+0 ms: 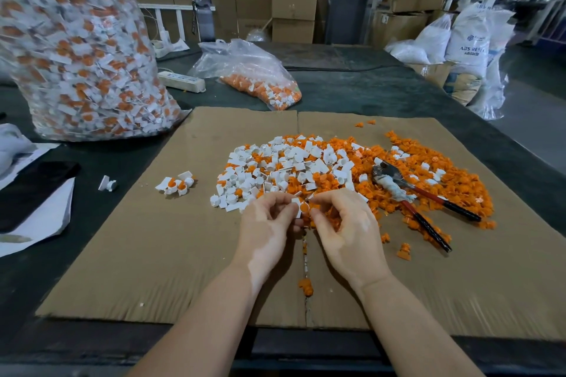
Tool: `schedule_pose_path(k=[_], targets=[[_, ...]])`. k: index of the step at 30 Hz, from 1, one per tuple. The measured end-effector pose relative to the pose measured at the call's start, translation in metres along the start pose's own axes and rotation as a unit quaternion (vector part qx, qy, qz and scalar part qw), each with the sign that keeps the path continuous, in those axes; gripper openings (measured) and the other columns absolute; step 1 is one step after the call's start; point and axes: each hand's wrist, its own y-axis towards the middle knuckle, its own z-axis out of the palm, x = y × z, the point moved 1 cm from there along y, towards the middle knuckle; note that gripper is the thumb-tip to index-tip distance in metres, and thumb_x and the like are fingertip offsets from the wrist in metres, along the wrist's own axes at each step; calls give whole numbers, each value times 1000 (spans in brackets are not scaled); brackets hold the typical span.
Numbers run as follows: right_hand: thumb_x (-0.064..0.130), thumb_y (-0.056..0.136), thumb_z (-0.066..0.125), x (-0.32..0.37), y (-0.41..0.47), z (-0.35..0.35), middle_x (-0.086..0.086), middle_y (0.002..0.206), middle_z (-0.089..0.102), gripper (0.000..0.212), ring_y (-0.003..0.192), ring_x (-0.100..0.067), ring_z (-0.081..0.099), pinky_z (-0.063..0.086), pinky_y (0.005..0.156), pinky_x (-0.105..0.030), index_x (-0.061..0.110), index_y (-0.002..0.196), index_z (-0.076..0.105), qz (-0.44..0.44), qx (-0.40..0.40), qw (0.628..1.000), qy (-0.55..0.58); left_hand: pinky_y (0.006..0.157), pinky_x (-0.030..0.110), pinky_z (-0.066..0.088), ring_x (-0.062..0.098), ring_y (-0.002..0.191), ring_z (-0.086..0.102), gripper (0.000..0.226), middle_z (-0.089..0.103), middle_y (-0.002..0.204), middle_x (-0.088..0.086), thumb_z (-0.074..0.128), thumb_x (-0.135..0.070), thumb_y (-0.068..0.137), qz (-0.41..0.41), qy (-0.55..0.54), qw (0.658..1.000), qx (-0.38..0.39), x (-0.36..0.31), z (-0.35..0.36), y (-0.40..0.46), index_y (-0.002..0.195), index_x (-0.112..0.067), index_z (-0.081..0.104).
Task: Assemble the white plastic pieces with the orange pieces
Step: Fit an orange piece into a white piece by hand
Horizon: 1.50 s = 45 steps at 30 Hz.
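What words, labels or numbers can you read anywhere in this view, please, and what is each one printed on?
"ABS RES", cut off at the fold: on the white resin sack at the far right.
A smaller line beneath it, starting "ABS": too blurred to read further.
A small dark logo with text above it on the same sack: too small to read.
The label on the cardboard box behind: unreadable.
Nothing readable on the hands' pieces, pliers or bags.
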Motion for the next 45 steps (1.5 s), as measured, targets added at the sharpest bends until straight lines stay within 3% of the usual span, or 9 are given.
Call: schedule_pose_path(k=[5,17,20,24,26,30,33,40,45], targets=[[11,82,68,-1,1,1,1,89,62,25,89,-16,55,47,81,-37,12,107,68,-27,31,999,-17,55,16,51,6,55,63,14,65,64,1,57,-3,90,10,3,1000,12,-2,0,-1,84,-13,65],[9,81,70,-2,3,1,-1,88,63,22,87,-17,57,49,80,-38,10,104,70,-32,35,999,-14,67,28,56,18,70,66,7,68,77,12,66,-12,85,28,45,998,15,-4,0,-3,92,-11,66],[14,81,71,-4,3,-4,0,93,64,24,93,-16,57,45,86,-35,11,106,69,-21,26,999,-32,60,20,55,12,62,63,6,66,70,9,65,-5,85,20,20,999,27,-5,0,-3,90,-8,64],[20,86,65,-21,13,-28,-5,110,63,27,109,-21,53,30,93,-30,11,112,65,93,-56,985,-133,56,14,50,6,56,61,10,64,62,1,64,-2,85,20,6,999,28,-4,0,-1,86,-11,62],[28,90,58,-35,20,-45,-9,122,58,34,116,-26,47,30,96,-39,12,120,59,201,-62,958,-196,56,12,49,5,56,61,10,64,61,-1,65,-3,85,27,15,999,30,-4,0,-1,85,-13,62],[49,90,48,-62,30,-72,-16,138,41,52,130,-36,31,17,108,-53,15,129,45,388,92,855,-332,55,12,49,4,55,61,11,65,58,-5,65,-4,84,30,15,999,30,-3,0,0,83,-15,63],[48,85,53,-72,33,-78,-15,143,33,58,135,-37,23,9,110,-58,20,134,40,418,167,826,-339,56,12,49,5,56,62,13,66,58,-5,66,-5,84,24,11,999,24,-1,0,1,82,-18,63],[48,79,63,-70,34,-81,-17,121,49,49,114,-37,39,31,95,-48,11,108,51,370,120,854,-347,56,13,49,6,58,63,10,66,60,-3,65,-6,85,6,-13,1000,19,0,0,3,86,-15,64],[40,85,55,-42,31,-77,-2,90,53,29,85,-24,51,42,75,-37,17,96,42,281,95,919,-260,57,16,51,8,58,62,5,66,64,3,64,-7,86,-35,-56,998,14,-5,1,9,91,-6,64]])
